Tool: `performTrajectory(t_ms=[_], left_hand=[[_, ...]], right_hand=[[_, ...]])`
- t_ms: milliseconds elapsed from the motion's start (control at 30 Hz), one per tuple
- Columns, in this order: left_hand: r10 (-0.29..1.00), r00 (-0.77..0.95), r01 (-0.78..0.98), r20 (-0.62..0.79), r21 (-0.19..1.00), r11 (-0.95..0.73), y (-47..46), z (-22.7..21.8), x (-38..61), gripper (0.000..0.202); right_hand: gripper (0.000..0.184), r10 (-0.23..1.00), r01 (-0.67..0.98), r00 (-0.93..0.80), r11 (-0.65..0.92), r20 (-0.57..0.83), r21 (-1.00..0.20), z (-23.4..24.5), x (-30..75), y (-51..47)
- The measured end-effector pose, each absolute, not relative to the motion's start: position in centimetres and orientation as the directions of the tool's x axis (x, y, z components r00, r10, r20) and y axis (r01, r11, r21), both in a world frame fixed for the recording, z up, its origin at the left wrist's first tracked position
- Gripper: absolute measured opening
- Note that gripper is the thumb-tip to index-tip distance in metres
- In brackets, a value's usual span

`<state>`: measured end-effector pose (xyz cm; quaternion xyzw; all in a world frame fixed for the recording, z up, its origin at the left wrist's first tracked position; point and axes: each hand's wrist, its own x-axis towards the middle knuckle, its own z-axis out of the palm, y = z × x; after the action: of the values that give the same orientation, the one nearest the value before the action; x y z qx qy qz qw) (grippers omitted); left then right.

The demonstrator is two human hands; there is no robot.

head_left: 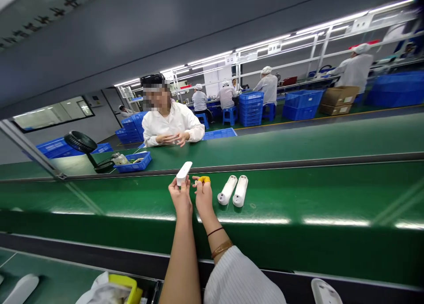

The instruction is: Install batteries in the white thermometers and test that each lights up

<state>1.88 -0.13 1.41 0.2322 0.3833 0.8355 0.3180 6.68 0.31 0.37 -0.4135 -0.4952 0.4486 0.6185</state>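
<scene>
My left hand (181, 199) grips a white, elongated plastic housing (184, 173), holding it tilted above the green belt. Close beside it, my right hand (203, 199) has its fingers curled in a pinch, with a yellow finger cot (205, 179) on one finger. Something small and pale may be between those fingertips, but I cannot make it out. To the right of my hands, two similar white housings (227, 190) (240, 191) lie side by side on the belt, apart from my fingers.
Across the green belt (314, 193) sits a person in white (172, 123). A blue tray (141, 162) and black fan (82, 143) stand at the far left. Nearer me are a yellow bin (134, 290) and loose white parts (24, 288). Blue crates (251, 110) and several workers are behind.
</scene>
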Motion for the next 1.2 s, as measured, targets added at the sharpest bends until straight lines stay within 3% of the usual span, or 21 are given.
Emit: performTrajectory(t_ms=[233,433,600,800,967,1200], left_hand=[[0.672,-0.737,-0.416,0.067,0.739,-0.53,-0.1,1.2,1.3,0.022],[0.644,-0.763,-0.406,0.057,0.732,-0.546,0.0,0.8,0.8,0.023],[0.601,-0.798,-0.379,0.057,0.727,-0.573,0.1,0.7,0.3,0.019],[0.562,-0.825,-0.359,0.06,0.713,-0.602,0.0,0.5,-0.2,0.019],[0.532,-0.846,-0.355,0.04,0.701,-0.618,0.0,0.3,-0.5,0.024],[0.498,-0.867,-0.364,0.01,0.67,-0.647,0.3,0.1,-0.3,0.032]], right_hand=[[0.024,0.967,-0.021,0.05,0.253,0.251,-0.967,-0.1,6.3,0.1],[0.027,0.947,0.297,0.006,0.304,0.32,-0.905,1.2,7.1,-1.0],[0.023,0.917,0.618,-0.018,0.324,0.399,-0.716,2.3,8.7,-1.3],[0.012,0.902,0.807,-0.26,0.399,0.344,-0.435,0.7,9.2,-1.2],[0.016,0.83,0.825,-0.436,0.523,0.347,-0.215,0.3,10.0,-0.8],[0.013,0.623,0.675,-0.696,0.737,0.357,0.029,0.2,11.3,0.3]])
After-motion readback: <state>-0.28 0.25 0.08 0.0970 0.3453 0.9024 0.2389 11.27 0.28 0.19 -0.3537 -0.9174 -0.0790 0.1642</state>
